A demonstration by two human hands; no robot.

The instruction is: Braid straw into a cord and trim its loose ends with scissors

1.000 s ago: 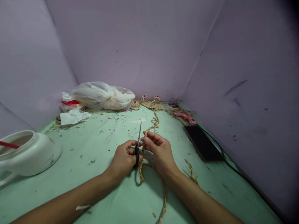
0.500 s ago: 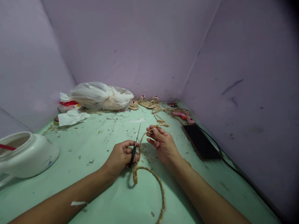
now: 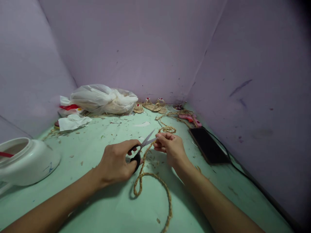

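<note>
Scissors (image 3: 142,146) that had pointed away with blades together half a second earlier now stood spread, turned toward the right fingers; the near loop of the braid (image 3: 169,204) had also shifted and opened out.

The left hand (image 3: 116,161) gripped the scissors by their black handles. The right hand (image 3: 172,149) pinched the braid between thumb and forefinger, just beside the blade tips. From that pinch the braid ran back past the left fingertips into a small loop, then curved nearer the wearer across the table (image 3: 109,210); beyond the right fingers it lay coiled. Whether it passed between the blades could not be told.

A nick seemed the chief risk: the blades could close with the right fingertips so near. Slack in the braid could let it slide along the edges, leaving a crooked or misplaced cut. The loop below the left fingers could snag on a handle.

To the right of the right fingers lay a phone (image 3: 209,145); well left of the left fingers stood a pot (image 3: 41,161).
</note>
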